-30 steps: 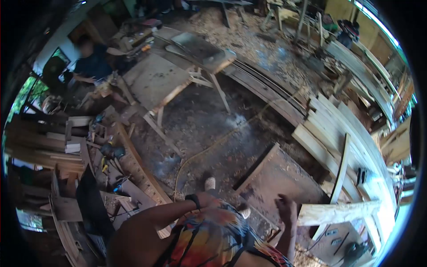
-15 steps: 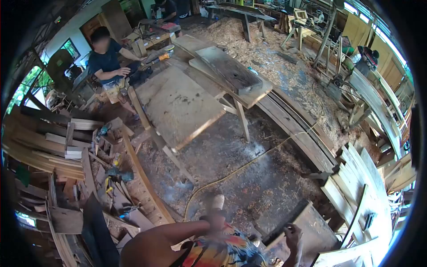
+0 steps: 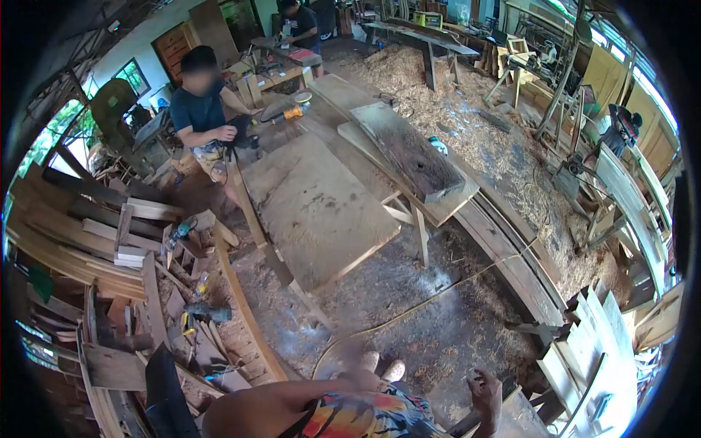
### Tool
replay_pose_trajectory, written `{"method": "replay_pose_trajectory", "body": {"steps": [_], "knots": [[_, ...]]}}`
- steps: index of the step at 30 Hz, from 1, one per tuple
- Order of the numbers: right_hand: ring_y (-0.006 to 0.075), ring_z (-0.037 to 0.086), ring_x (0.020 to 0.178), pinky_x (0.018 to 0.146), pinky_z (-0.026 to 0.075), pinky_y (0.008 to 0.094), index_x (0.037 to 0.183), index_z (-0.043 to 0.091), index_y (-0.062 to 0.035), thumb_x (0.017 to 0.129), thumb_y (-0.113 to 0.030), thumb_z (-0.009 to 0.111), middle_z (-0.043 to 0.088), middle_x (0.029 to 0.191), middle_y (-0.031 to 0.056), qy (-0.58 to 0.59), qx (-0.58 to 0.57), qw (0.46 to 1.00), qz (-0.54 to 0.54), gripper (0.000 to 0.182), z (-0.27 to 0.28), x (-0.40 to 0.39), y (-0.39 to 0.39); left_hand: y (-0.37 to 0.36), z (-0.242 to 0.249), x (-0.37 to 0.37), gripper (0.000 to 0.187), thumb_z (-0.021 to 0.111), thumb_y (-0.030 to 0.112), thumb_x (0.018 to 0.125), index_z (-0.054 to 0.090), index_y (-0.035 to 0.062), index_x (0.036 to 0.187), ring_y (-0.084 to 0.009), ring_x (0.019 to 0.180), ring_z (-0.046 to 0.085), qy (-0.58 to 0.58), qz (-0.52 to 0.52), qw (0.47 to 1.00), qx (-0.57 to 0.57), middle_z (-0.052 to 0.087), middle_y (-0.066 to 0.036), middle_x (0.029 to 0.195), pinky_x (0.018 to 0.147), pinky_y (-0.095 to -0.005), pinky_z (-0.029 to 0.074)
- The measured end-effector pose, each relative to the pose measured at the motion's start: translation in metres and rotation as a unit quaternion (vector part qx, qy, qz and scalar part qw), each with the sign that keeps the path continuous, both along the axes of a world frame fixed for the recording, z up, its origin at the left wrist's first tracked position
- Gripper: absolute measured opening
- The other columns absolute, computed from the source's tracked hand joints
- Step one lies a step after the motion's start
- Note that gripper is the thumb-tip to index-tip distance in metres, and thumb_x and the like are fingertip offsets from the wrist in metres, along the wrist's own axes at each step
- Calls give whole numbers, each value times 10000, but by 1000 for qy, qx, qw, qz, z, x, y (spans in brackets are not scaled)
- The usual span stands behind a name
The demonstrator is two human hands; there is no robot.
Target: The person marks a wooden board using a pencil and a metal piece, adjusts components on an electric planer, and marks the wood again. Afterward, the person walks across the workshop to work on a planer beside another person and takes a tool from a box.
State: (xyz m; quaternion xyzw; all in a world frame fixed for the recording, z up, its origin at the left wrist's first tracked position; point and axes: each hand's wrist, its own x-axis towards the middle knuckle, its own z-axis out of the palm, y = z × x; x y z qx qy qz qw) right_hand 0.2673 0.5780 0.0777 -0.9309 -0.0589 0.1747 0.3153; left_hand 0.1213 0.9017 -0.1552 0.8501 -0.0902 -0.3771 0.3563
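My left arm reaches across the front of my colourful printed shirt (image 3: 372,415). At its end my left hand (image 3: 363,380) is smeared by motion, close to the shirt front, its fingers not distinct. My right hand (image 3: 485,392) is raised at the lower right, away from my body. Its fingers are curled toward the thumb, and I cannot tell whether something small is between them. Just beyond my left hand show my two feet (image 3: 394,370) on the dirty floor. Boards lie below and beside my right hand.
A wide wooden slab (image 3: 321,212) rests on supports ahead, beside a dark plank (image 3: 409,146). A person (image 3: 201,109) stands at its far left. A yellowish cord (image 3: 409,301) crosses the floor. Stacked boards (image 3: 584,350) stand right; scrap wood and a drill (image 3: 208,312) lie left.
The view has shifted, so the scene sits further right and lower. My left hand has come nearer my shirt, and both feet now show. My right hand stays raised with curled fingers.
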Motion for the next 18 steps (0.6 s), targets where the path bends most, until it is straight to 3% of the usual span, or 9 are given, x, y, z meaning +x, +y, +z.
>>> {"method": "replay_pose_trajectory", "body": {"steps": [2, 3, 5, 8, 9, 13, 18], "knots": [[310, 739, 824, 729, 581, 384, 1162, 699, -7, 811, -194, 783, 735, 924, 216, -6, 7, 1000, 4, 407, -5, 12, 2, -3, -86, -4, 441, 567, 388, 933, 695, -31, 977, -455, 792, 658, -28, -65, 995, -71, 689, -287, 889, 738, -528, 506], [309, 740, 826, 729, 580, 384, 1165, 697, -8, 812, -197, 782, 735, 927, 218, -10, 5, 1000, 9, 410, -13, 16, 0, 0, -54, 13, 441, 568, 390, 932, 686, -33, 970, -454, 784, 654, -18, -44, 998, -42, 689, -284, 897, 738, -529, 505], [308, 741, 833, 732, 579, 384, 1171, 694, -8, 816, -203, 778, 734, 935, 223, 5, 10, 1000, 16, 414, -21, 29, 1, 9, 54, 57, 444, 572, 395, 931, 668, -38, 957, -452, 767, 646, 3, 0, 1000, 16, 689, -277, 913, 736, -532, 503], [310, 742, 845, 738, 577, 383, 1177, 692, -9, 827, -214, 769, 734, 951, 229, 37, 22, 999, 24, 413, -25, 52, 7, 17, -43, 69, 491, 546, 443, 945, 667, -33, 924, -452, 795, 658, -163, -60, 984, -28, 699, -253, 926, 740, -534, 503], [311, 742, 847, 740, 576, 382, 1178, 692, -9, 831, -217, 765, 734, 956, 231, 35, 25, 999, 31, 411, -30, 61, 6, 18, -8, 79, 531, 512, 477, 959, 690, -21, 909, -454, 814, 670, -34, 10, 999, 29, 703, -255, 908, 744, -533, 505], [328, 739, 870, 767, 573, 389, 1184, 686, -11, 847, -228, 754, 734, 968, 229, 54, 45, 997, 29, 406, -37, 116, 5, 14, 1, 139, 551, 559, 545, 924, 739, 25, 945, -441, 826, 691, -10, 50, 996, 72, 707, -268, 889, 740, -541, 516], [318, 735, 893, 800, 566, 391, 1203, 684, -32, 847, -219, 754, 736, 980, 218, 17, 44, 997, 60, 409, -40, 210, -22, -14, 48, 251, 475, 607, 461, 912, 738, 6, 864, -444, 793, 688, -52, 21, 993, 105, 705, -265, 848, 696, -540, 523]]}}
